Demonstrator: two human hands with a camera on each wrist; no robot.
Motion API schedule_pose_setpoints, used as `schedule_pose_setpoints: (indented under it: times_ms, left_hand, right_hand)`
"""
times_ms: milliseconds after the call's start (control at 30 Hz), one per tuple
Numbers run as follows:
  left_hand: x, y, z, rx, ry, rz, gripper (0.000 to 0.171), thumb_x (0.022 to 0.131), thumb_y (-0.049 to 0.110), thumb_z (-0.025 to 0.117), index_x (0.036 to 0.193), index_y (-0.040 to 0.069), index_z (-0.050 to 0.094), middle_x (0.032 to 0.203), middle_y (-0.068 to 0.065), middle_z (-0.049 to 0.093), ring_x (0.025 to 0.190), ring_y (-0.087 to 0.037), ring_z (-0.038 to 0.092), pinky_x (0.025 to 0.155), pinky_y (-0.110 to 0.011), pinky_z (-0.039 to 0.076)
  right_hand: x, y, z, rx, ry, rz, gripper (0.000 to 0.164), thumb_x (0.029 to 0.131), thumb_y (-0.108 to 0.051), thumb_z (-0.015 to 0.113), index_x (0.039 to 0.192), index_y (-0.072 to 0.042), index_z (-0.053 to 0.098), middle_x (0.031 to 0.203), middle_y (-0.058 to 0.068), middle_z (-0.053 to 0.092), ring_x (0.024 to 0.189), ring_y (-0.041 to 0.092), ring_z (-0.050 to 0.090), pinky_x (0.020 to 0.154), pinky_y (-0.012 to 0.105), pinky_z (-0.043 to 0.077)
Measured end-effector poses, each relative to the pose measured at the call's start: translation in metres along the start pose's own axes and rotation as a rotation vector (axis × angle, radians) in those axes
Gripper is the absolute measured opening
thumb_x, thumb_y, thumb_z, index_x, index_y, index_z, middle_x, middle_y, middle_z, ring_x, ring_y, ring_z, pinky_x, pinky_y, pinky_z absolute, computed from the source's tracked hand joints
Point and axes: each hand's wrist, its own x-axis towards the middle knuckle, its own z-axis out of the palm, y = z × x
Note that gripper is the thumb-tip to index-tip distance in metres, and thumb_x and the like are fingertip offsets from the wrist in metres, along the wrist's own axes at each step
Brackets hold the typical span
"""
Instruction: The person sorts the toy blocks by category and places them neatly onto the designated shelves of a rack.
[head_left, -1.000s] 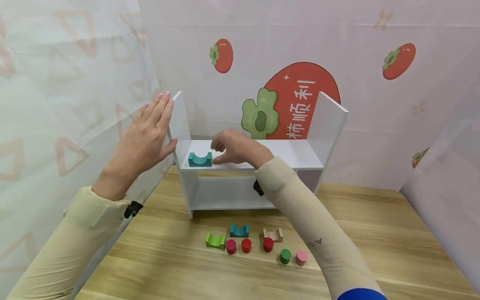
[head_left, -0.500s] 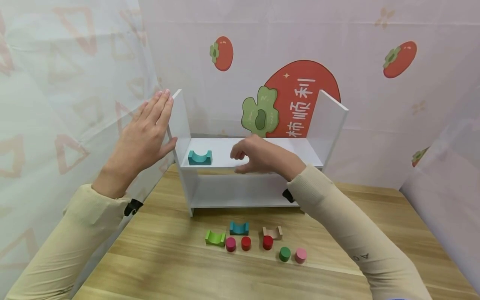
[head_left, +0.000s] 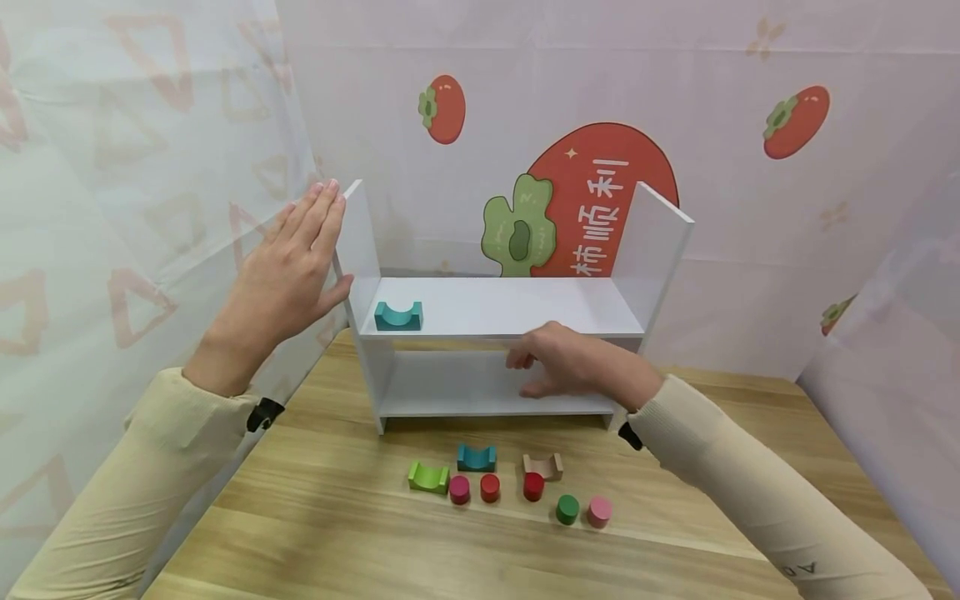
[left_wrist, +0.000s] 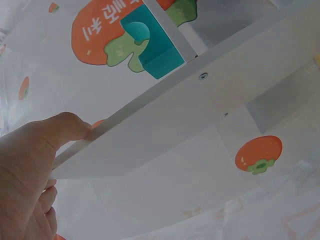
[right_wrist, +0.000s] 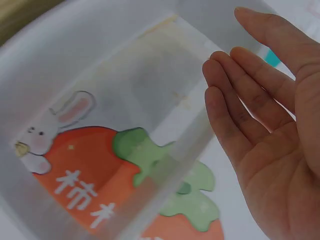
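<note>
My left hand (head_left: 281, 279) rests against the left side panel of a white two-tier shelf (head_left: 495, 308), its fingers straight along the panel. In the left wrist view, the left thumb (left_wrist: 75, 127) touches the panel's edge. On the upper board, near that panel, stands a teal block with a curved notch (head_left: 399, 317). My right hand (head_left: 573, 362) hovers in front of the shelf, holding nothing. Its fingers are loosely bent and the thumb is apart in the right wrist view.
In front of the shelf lie a lime notched block (head_left: 429, 478), a blue notched block (head_left: 477, 459) and a wooden notched block (head_left: 543, 467). Nearby stand several small cylinders, including a green cylinder (head_left: 567, 510) and a pink cylinder (head_left: 599, 512). Printed cloth walls surround the table (head_left: 360, 542).
My right hand has moved away from the teal block, rightward and down to the front of the shelf. The teal block stays on the upper board; the left hand has kept its place.
</note>
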Motion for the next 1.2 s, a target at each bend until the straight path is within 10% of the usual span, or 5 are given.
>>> schedule_pose_setpoints:
  times_ms: [767, 1200]
  left_hand:
    - [0.001, 0.003, -0.003, -0.001, -0.018, -0.007, 0.094, 0.09, 0.016, 0.077, 0.163, -0.009, 0.023, 0.174, -0.025, 0.024, 0.162, -0.041, 0.025, 0.131, -0.057, 0.025]
    - [0.001, 0.002, -0.002, 0.002, -0.013, -0.008, 0.096, 0.089, 0.016, 0.079, 0.163, -0.008, 0.023, 0.173, -0.025, 0.025, 0.162, -0.04, 0.025, 0.13, -0.058, 0.027]
  right_hand:
    - [-0.052, 0.05, 0.103, 0.171, -0.092, 0.078, 0.033, 0.086, -0.013, 0.086, 0.116, -0.003, 0.077, 0.113, 0.01, 0.079, 0.1, 0.023, 0.073, 0.089, 0.039, 0.064]
    - [-0.061, 0.078, 0.158, 0.288, 0.012, 0.054, 0.027, 0.082, -0.007, 0.085, 0.107, -0.008, 0.077, 0.096, -0.002, 0.074, 0.085, 0.008, 0.064, 0.075, 0.025, 0.058]
